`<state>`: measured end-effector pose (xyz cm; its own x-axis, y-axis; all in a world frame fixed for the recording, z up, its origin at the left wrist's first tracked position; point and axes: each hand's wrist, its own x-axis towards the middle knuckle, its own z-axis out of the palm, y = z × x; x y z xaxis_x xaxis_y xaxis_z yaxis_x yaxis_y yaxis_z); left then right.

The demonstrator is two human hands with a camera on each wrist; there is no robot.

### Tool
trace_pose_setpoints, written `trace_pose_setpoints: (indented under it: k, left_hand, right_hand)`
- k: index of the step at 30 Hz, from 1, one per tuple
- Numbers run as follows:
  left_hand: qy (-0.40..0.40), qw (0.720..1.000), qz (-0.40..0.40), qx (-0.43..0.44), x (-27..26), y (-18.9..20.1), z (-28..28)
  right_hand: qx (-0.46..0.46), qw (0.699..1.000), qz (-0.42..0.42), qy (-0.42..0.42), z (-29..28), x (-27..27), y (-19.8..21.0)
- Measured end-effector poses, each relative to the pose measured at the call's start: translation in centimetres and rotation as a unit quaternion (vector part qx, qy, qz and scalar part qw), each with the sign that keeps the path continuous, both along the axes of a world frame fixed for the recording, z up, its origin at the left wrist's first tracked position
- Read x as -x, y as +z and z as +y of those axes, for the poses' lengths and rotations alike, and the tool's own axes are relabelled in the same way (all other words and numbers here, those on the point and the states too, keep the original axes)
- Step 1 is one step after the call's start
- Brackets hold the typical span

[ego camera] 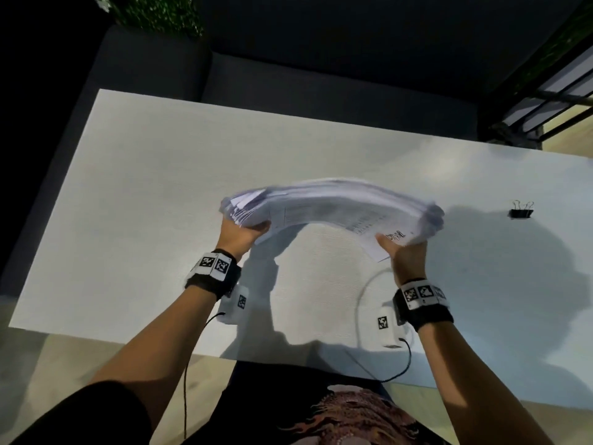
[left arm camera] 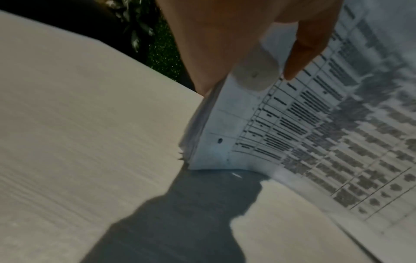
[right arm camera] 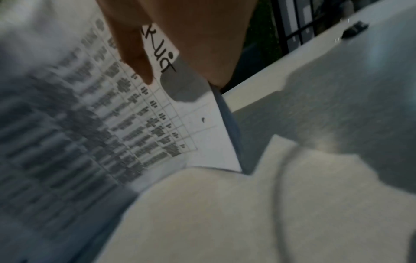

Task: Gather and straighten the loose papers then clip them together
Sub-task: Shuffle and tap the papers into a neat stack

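Observation:
A thick stack of printed papers (ego camera: 333, 208) hangs above the white table (ego camera: 144, 187), bowed upward in an arch and blurred. My left hand (ego camera: 245, 232) grips its left end, where the sheet edges fan out unevenly. My right hand (ego camera: 402, 248) grips the right end, thumb on the near sheet beside handwritten letters. The left wrist view shows my thumb (left arm camera: 308, 44) pressed on the printed table of the papers (left arm camera: 326, 124). In the right wrist view my fingers (right arm camera: 135, 58) pinch the papers (right arm camera: 112, 115). A black binder clip (ego camera: 521, 211) lies on the table to the right, apart from both hands.
A dark sofa (ego camera: 321, 85) stands behind the table's far edge, with green foliage (ego camera: 157, 14) at the top left. A black metal railing (ego camera: 552, 101) is at the far right. The binder clip (right arm camera: 354, 28) shows blurred in the right wrist view. Cables hang from both wrists.

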<state>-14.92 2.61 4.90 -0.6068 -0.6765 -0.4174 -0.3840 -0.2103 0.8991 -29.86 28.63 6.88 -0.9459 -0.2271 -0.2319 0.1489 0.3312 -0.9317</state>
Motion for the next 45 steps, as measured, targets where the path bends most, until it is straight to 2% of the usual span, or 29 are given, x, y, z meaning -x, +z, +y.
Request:
trace_pose_setpoints:
  k: [3, 6, 8, 11, 13, 15, 17, 19, 21, 22, 24, 25, 27, 29, 31, 33, 35, 37, 38, 40, 42, 45]
  left_hand:
    - [0.056, 0.998, 0.011, -0.009, 0.8, 0.0, 0.1]
    - [0.017, 0.999, 0.029, -0.005, 0.0, 0.5, -1.0]
    - [-0.015, 1.0, 0.023, -0.004, -0.2, 0.2, -0.4]
    - [0.027, 0.999, 0.04, 0.01, 1.3, 0.8, 0.9]
    - [0.015, 0.999, 0.035, 0.014, 1.9, 2.0, 0.4]
    - [-0.042, 0.999, 0.024, -0.006, 1.1, 2.6, -1.0]
    - [-0.071, 0.996, 0.032, -0.052, -0.2, 2.6, -1.9]
    - [-0.059, 0.994, 0.048, -0.082, -0.9, 2.6, -1.5]
    - [-0.028, 0.994, 0.055, -0.094, -1.2, 2.5, -0.5]
    - [-0.006, 0.993, 0.058, -0.107, -1.2, 2.2, 0.0]
    - [0.048, 0.988, 0.055, -0.137, -1.3, 1.4, 0.8]
    - [0.077, 0.983, 0.048, -0.157, -1.3, 1.2, 1.4]
    - [0.124, 0.971, 0.048, -0.198, -1.3, 0.7, 2.4]
    - [0.146, 0.96, 0.053, -0.235, -1.3, 0.0, 3.5]
    - [0.157, 0.953, 0.047, -0.257, -1.4, -0.9, 4.9]
    - [0.152, 0.949, 0.038, -0.272, -1.8, -1.5, 6.4]
    - [0.134, 0.947, 0.022, -0.292, -2.6, -1.9, 7.3]
    - [0.131, 0.934, 0.022, -0.331, -3.9, -2.8, 6.9]
    - [0.133, 0.925, 0.031, -0.354, -4.5, -3.3, 6.3]
    - [0.123, 0.921, 0.032, -0.369, -5.5, -4.3, 4.5]
    - [0.102, 0.93, 0.013, -0.353, -6.2, -4.7, 3.0]
    - [0.116, 0.934, -0.002, -0.339, -6.7, -5.1, 1.7]
  right_hand:
    - [0.002, 1.0, 0.018, -0.024, -0.6, 0.3, 0.2]
    - [-0.025, 0.999, -0.029, 0.007, 0.7, 1.0, 0.5]
    - [-0.037, 0.998, -0.028, 0.036, 0.5, 0.3, 0.6]
    - [-0.029, 0.999, -0.008, -0.011, -1.3, 0.2, 0.4]
    - [-0.036, 0.999, -0.011, -0.016, -1.5, 2.0, 0.9]
    - [-0.06, 0.996, 0.02, 0.056, -0.6, 4.5, 1.9]
    - [-0.058, 0.99, 0.008, 0.129, 0.5, 6.3, 3.2]
    - [-0.063, 0.981, -0.026, 0.181, 1.3, 7.1, 3.1]
    - [-0.1, 0.977, -0.048, 0.182, 2.0, 6.9, 1.7]
    - [-0.118, 0.976, -0.071, 0.166, 2.5, 6.6, 0.8]
    - [-0.084, 0.969, -0.211, 0.099, 3.1, 4.9, -0.4]
    - [-0.034, 0.953, -0.295, 0.068, 3.2, 3.6, -0.9]
    - [0.092, 0.902, -0.421, 0.023, 2.5, 1.0, -1.5]
    - [0.184, 0.856, -0.483, 0.013, 0.7, -1.0, -1.7]
    - [0.216, 0.843, -0.493, -0.006, -1.3, -2.0, -2.2]
    - [0.221, 0.852, -0.473, -0.048, -2.7, -2.1, -3.2]
    - [0.153, 0.889, -0.423, -0.086, -3.5, -2.2, -3.3]
    - [0.077, 0.935, -0.337, -0.075, -3.2, -2.1, -3.3]
    - [0.068, 0.946, -0.31, -0.059, -2.8, -2.0, -3.3]
    - [0.081, 0.956, -0.278, -0.035, -1.4, -1.6, -3.6]
    - [0.079, 0.968, -0.24, -0.009, -0.1, -1.1, -3.8]
    - [0.068, 0.971, -0.226, 0.034, 1.2, -0.2, -4.2]
